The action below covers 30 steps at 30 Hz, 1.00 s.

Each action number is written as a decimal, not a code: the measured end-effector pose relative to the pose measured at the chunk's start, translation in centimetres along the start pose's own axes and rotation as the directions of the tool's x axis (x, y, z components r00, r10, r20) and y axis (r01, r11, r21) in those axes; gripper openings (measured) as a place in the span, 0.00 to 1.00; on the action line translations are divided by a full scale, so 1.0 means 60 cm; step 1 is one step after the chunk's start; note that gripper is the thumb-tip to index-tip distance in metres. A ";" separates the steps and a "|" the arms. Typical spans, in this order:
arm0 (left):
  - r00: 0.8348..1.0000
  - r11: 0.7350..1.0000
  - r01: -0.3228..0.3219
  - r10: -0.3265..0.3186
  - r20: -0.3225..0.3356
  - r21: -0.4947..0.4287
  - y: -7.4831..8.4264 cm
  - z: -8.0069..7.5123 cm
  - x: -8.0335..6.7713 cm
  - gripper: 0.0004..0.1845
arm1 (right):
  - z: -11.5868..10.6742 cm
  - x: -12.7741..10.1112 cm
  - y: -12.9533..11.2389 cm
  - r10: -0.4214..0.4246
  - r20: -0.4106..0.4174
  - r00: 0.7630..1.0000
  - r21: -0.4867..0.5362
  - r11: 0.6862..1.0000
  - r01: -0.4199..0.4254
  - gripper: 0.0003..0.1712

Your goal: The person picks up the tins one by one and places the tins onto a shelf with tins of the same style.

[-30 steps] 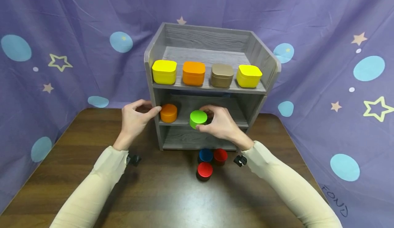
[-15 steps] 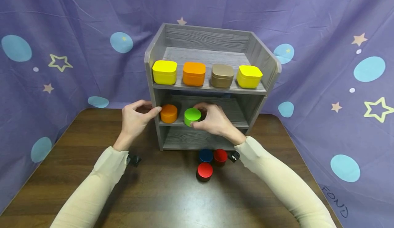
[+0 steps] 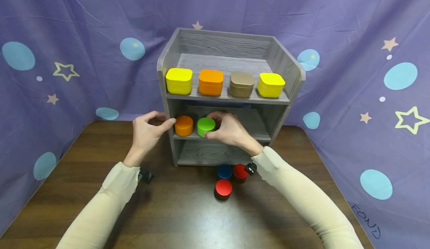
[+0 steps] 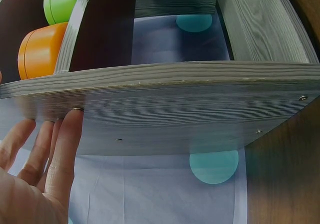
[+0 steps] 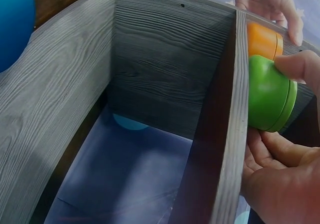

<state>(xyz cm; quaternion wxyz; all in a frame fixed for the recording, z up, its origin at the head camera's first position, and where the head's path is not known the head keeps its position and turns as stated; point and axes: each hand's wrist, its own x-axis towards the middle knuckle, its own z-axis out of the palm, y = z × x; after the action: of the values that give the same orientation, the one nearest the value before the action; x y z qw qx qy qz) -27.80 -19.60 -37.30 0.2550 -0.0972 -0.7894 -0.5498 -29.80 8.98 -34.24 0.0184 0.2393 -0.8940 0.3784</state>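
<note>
My right hand (image 3: 229, 129) holds a green round lidded tin (image 3: 205, 126) between thumb and fingers, at the front edge of the middle board. In the right wrist view, the green tin (image 5: 270, 93) sits against that board, with fingertips partly behind it. An orange round tin (image 3: 183, 125) stands just left of it, a narrow gap apart. My left hand (image 3: 147, 132) grips the left side panel of the grey wooden shelf unit (image 3: 225, 96). Its thumb lies on the front edge beside the orange tin, while its fingers (image 4: 65, 154) press the panel's outer face.
Along the top board stand a yellow square tin (image 3: 179, 81), an orange one (image 3: 211, 83), a bronze one (image 3: 241, 84) and another yellow one (image 3: 270, 85). On the wooden table (image 3: 181, 208), before the unit, are a blue round tin (image 3: 224, 171) and two red tins (image 3: 223, 188).
My right hand has carried the green tin leftward along the middle board, closer to the orange tin. The left hand has stayed on the side panel.
</note>
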 end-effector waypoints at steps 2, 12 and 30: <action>1.000 1.000 -0.002 0.002 0.002 -0.002 -0.001 0.000 0.000 0.13 | 0.001 0.002 0.000 0.002 0.002 1.000 0.001 1.000 -0.002 0.32; 1.000 1.000 -0.007 0.007 0.000 -0.008 -0.004 0.002 0.000 0.13 | 0.001 0.008 0.005 -0.013 0.015 1.000 0.009 1.000 0.012 0.32; 1.000 1.000 -0.024 0.024 -0.018 0.006 -0.007 0.005 0.001 0.13 | -0.006 -0.011 0.010 0.025 0.031 0.999 0.036 0.999 -0.026 0.44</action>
<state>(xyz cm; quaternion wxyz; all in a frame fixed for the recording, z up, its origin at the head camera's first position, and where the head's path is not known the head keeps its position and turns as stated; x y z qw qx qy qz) -28.12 -19.51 -37.66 0.2691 -0.1009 -0.7873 -0.5455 -29.51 9.89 -34.51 -0.0043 0.2337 -0.8902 0.3911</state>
